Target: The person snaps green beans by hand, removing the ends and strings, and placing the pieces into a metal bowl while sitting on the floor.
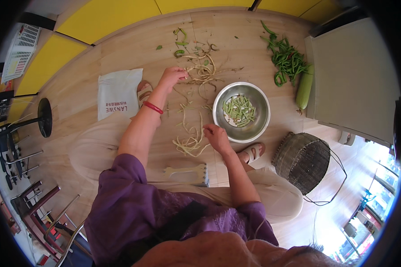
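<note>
My left hand (173, 76), with a red bangle on its wrist, reaches forward to the edge of a pile of long pale beans (205, 69) on the floor. Its fingers are pinched together, and what they hold is too small to make out. Closer to me, my right hand (217, 137) has its fingers closed at a long thin bean strand, beside a loose heap of pale long beans (189, 144). To the right of that hand stands a steel bowl (265, 109) with short cut green bean pieces (239, 111) in it.
Green peppers (287, 58) and a long green gourd (304, 89) lie at the far right by a pale cabinet (356, 75). A woven basket (300, 162) tilts at the right. On the left lies a white bag (119, 93) near my sandal; yellow cabinets (107, 18) line the back.
</note>
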`<action>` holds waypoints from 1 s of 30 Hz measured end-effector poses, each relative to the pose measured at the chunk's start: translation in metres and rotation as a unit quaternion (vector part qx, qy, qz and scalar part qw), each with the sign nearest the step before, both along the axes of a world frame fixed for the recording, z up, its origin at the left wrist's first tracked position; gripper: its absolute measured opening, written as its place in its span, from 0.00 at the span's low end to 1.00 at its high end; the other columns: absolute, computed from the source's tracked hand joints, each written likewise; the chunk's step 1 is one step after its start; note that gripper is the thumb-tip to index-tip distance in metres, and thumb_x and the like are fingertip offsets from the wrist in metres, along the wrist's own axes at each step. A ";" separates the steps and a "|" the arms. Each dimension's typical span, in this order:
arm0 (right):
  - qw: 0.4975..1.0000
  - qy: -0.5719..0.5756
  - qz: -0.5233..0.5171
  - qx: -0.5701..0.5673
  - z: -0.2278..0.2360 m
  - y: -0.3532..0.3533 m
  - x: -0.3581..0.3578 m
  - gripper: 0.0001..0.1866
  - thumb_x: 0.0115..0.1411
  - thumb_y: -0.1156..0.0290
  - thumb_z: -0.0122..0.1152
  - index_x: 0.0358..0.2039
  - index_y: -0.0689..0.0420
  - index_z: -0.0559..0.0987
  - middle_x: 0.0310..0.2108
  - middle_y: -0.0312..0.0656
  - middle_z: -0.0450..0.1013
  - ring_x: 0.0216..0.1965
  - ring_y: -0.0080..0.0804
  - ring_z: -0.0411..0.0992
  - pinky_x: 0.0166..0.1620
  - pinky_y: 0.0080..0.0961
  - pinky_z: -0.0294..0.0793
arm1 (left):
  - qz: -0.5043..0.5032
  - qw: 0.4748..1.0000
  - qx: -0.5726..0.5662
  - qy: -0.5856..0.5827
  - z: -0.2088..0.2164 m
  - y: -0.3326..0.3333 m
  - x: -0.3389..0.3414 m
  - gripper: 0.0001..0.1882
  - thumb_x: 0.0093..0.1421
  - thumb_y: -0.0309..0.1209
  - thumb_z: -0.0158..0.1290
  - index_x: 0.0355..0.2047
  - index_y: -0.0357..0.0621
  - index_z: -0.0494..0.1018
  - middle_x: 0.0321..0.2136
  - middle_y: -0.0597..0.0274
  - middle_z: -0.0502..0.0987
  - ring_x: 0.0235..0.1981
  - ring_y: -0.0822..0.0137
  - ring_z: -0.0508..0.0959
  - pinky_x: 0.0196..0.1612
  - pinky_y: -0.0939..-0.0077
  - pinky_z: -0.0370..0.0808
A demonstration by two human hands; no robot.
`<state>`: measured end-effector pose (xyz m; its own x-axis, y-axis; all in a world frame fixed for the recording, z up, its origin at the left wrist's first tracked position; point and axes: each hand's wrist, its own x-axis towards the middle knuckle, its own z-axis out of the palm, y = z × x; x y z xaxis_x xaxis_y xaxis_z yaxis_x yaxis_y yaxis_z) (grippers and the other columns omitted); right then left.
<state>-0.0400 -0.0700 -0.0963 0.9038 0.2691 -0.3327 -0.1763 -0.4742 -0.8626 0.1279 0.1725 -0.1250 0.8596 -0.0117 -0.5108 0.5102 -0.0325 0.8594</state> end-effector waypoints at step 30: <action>0.916 0.075 -0.177 0.353 0.097 -0.035 -0.005 0.05 0.54 0.75 0.55 0.30 0.61 0.75 0.25 0.32 0.70 0.26 0.17 0.65 0.32 0.13 0.64 | -0.073 0.966 -0.248 -0.030 0.111 -0.108 -0.146 0.10 0.58 0.32 0.49 0.36 0.40 0.74 0.26 0.68 0.75 0.27 0.77 0.72 0.32 0.82 0.70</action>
